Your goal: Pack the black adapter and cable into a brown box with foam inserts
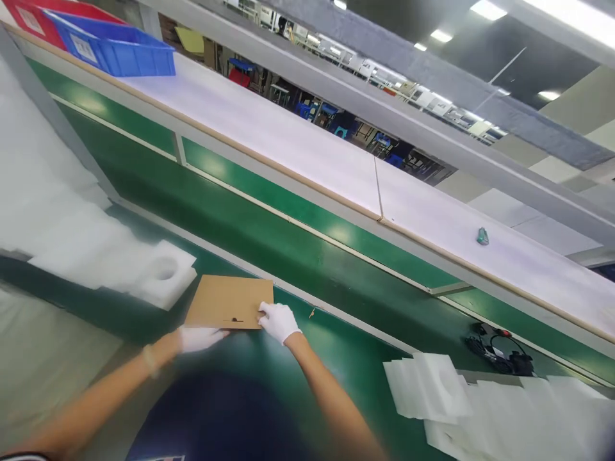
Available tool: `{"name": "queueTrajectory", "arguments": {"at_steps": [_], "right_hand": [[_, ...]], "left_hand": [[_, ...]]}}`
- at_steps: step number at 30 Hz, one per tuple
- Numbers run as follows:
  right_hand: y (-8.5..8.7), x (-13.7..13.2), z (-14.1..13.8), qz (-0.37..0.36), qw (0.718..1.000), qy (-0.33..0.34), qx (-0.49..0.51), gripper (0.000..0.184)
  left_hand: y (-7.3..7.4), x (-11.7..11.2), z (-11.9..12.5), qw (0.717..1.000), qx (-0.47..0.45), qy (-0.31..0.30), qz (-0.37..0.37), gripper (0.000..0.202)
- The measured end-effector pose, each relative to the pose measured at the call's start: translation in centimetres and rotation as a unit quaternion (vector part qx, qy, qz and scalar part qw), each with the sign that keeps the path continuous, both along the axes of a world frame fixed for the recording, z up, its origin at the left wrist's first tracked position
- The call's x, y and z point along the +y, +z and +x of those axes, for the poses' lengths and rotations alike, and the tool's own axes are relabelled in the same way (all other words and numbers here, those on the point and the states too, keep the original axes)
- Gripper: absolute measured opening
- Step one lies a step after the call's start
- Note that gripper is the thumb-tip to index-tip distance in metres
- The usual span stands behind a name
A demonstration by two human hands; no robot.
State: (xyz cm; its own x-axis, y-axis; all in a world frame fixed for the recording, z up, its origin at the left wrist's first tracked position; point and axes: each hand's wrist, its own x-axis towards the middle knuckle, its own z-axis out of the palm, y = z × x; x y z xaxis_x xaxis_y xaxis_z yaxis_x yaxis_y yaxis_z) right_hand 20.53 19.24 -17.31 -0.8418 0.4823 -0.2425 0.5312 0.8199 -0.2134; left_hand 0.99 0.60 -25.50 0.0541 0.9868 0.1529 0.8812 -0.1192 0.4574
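Observation:
A flat brown cardboard piece (225, 299) lies on the green belt (288, 256) in front of me. My left hand (199, 338), in a white glove, touches its near edge from below left. My right hand (278, 320), also gloved in white, grips the cardboard's near right corner. A white foam block with a round hole (166, 272) lies just left of the cardboard.
More white foam pieces (432, 387) are stacked at the lower right, and a foam pile (57, 211) sits at the left. A black cable device (500, 352) lies on the belt at right. A blue bin (115, 48) and a small teal object (482, 237) sit on the white shelf.

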Motion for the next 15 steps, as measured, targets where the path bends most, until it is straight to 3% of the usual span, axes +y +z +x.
{"name": "queueTrajectory", "arguments": {"at_steps": [3,5,6,8,10,12,15], "right_hand": [[-2.1,0.5,1.5,-0.021,0.992,-0.121,0.002,0.048],[-2.9,0.9,2.0,-0.104,0.98,-0.172,0.006,0.067],[-3.3,1.0,2.2,-0.158,0.971,-0.176,0.017,0.073],[-4.0,1.2,2.4,-0.242,0.956,-0.154,0.053,0.08],[-4.6,1.4,2.6,-0.265,0.952,-0.126,0.085,0.083],[-5.0,1.6,2.7,-0.251,0.957,-0.104,0.1,0.084],[-5.2,1.7,2.6,-0.208,0.967,-0.084,0.118,0.078]], "left_hand": [[-0.7,-5.8,-1.1,0.977,-0.1,0.191,0.005,0.042],[-0.2,-7.4,-1.5,0.918,-0.235,0.32,-0.017,0.053],[0.3,-7.5,-1.5,0.881,-0.309,0.355,-0.037,0.06],[1.6,-6.5,-1.3,0.823,-0.438,0.354,-0.075,0.079],[2.9,-5.0,-1.3,0.797,-0.505,0.321,-0.082,0.091],[3.6,-4.1,-1.6,0.795,-0.527,0.29,-0.082,0.093],[3.3,-4.1,-2.4,0.808,-0.518,0.266,-0.09,0.093]]}}
